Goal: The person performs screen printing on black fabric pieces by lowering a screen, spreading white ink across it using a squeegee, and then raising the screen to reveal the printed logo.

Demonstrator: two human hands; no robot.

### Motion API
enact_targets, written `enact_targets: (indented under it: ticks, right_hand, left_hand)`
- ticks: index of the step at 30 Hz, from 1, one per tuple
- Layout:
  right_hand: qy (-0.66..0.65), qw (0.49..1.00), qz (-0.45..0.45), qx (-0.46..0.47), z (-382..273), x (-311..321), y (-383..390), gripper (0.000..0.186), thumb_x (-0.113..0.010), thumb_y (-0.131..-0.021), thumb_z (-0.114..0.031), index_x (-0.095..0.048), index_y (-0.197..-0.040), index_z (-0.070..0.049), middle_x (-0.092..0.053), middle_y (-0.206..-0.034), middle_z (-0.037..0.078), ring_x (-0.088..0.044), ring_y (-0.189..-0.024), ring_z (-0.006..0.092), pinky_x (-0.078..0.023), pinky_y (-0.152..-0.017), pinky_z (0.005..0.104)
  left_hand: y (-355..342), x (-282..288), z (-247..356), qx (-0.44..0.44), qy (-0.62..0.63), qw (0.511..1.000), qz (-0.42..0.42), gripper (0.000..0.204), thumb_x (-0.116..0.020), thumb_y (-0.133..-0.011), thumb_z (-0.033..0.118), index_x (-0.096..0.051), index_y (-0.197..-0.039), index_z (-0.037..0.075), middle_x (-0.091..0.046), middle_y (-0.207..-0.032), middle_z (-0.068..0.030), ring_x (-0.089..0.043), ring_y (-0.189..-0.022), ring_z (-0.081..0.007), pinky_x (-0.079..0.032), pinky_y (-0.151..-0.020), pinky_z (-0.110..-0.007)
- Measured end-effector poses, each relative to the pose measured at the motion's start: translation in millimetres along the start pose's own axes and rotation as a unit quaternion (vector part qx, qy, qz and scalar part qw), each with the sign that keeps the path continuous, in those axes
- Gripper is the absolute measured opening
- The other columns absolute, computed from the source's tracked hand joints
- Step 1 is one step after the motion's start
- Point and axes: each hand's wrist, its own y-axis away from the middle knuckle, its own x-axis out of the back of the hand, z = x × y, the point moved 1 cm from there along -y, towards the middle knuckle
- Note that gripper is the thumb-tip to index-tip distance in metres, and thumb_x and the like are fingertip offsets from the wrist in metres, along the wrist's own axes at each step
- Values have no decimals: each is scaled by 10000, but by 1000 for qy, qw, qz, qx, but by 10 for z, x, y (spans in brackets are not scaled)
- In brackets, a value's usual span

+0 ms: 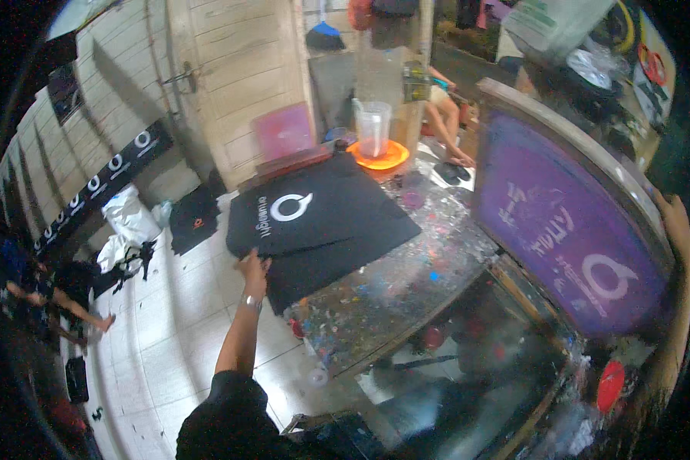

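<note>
My left hand [254, 274] is closed on the near left edge of a black cloth [345, 211] with a white ring-shaped print and lettering. The cloth lies over the far end of the paint-spattered table [353, 307], its near corner hanging off the side. On the right, my right hand [673, 218] grips the upper outer rim of a screen-printing frame [590, 142]. That frame stands tilted up, and its purple mesh [544, 211] bears pale lettering and a ring shape. Below it, a dark glossy glass-like panel [452, 383] is set in the near part of the table.
An orange basin [378, 156] with a clear plastic jug [372, 126] stands at the table's far end. A pink screen [284, 132] leans by the door [241, 77]. A red round lid [610, 386] lies near right. Other people's limbs show at far right and far left.
</note>
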Motion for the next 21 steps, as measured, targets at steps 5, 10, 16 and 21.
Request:
enact_targets:
  ticks: [5, 10, 16, 21]
  right_hand:
    - [-56, 994, -18, 91, -353, 116, 84, 672, -525, -878, -579, -699, -1066, 42, -661, -1036, 280, -633, -994, 364, -455, -912, 436]
    - [-80, 987, -42, 131, -508, 192, 245, 712, -533, -857, -658, -752, -965, 11, -697, -906, 280, -679, -881, 356, -495, -853, 422]
    - [-94, 985, -56, 135, -596, 175, 258, 707, -512, -865, -681, -754, -1002, -31, -697, -939, 260, -670, -929, 336, -489, -863, 412]
    - [-57, 991, -59, 106, -515, 175, 190, 772, -536, -826, -717, -746, -996, 7, -699, -959, 264, -675, -909, 334, -494, -845, 404]
  left_hand:
    - [2223, -877, 101, -297, -270, 886, -232, 683, -646, -917, 147, -242, -1454, 23, -364, -1399, -188, -483, -1203, -289, -402, -1014, -414]
    - [4110, -2151, 4, -531, -229, 685, -443, 954, -798, -798, 306, -220, -1507, 32, -163, -1558, -245, -183, -1453, -410, -206, -1164, -537]
    - [5657, -3540, -379, -646, -21, 610, -458, 1220, -795, -646, 627, -198, -1535, 42, -32, -1603, -270, -35, -1468, -490, -39, -1130, -684]
    - [6125, -4181, -740, -670, -43, 630, -390, 1220, -731, -643, 712, -201, -1556, 101, -43, -1617, -239, 18, -1481, -475, -3, -1109, -713]
